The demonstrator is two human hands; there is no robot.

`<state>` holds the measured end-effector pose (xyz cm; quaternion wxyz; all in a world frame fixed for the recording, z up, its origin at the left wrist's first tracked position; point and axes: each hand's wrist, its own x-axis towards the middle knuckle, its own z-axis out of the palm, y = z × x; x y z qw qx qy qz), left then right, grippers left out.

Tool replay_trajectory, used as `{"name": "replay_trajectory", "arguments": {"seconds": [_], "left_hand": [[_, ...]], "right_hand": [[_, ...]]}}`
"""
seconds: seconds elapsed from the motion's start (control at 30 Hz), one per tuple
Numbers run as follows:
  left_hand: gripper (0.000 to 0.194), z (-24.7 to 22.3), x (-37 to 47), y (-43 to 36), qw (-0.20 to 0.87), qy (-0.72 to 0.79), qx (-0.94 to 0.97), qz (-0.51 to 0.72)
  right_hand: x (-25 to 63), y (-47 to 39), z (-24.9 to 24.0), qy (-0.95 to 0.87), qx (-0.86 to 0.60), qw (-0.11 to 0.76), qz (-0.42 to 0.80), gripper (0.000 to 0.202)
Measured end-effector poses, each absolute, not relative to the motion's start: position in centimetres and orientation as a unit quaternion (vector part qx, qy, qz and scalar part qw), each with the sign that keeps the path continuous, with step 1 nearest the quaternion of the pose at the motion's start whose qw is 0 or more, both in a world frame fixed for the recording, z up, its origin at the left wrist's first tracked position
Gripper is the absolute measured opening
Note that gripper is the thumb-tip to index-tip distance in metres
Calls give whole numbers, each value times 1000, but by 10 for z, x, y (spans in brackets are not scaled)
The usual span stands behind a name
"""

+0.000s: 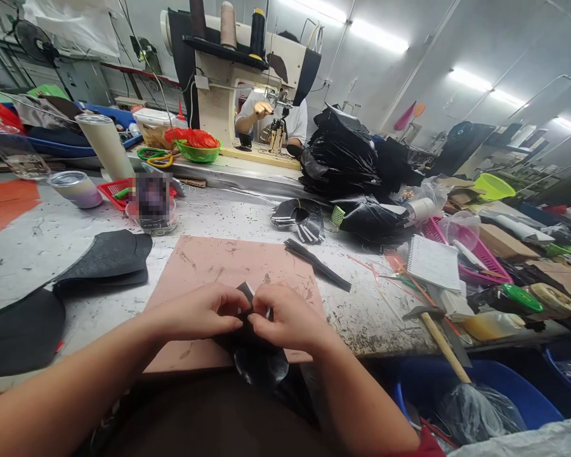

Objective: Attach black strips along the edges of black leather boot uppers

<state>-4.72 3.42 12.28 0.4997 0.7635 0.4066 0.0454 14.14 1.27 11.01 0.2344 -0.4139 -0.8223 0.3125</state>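
Both hands meet over the front part of a pink board (209, 260), their fingers nearly touching. My left hand (204, 311) pinches one side of a black, leather-like piece (259, 365), thumb against curled fingers. On the other side of the same edge, my right hand (285, 317) grips it between thumb and bent fingers. The piece hangs down past the board's front edge toward my lap, its lower part shiny. Fingers cover much of its upper edge. A bundle of dark strips (318, 264) lies at the board's right edge.
Black cut panels (105, 260) lie at the left. A sewing machine (209, 76) stands behind the table, with a person beyond it. Black pieces (342, 152) are piled at the back right. A hammer (440, 343) juts over the front edge above a blue bin (514, 387).
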Motion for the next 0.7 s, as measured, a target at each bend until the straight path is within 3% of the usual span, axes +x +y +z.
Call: {"name": "replay_trajectory", "arguments": {"seconds": [0.3, 0.7], "left_hand": [[30, 114, -48, 34, 547, 453, 698, 93], [27, 110, -52, 36, 550, 428, 716, 52]], "right_hand": [[146, 15, 110, -809, -409, 253, 337, 16], [141, 13, 104, -784, -442, 267, 344, 17]]}}
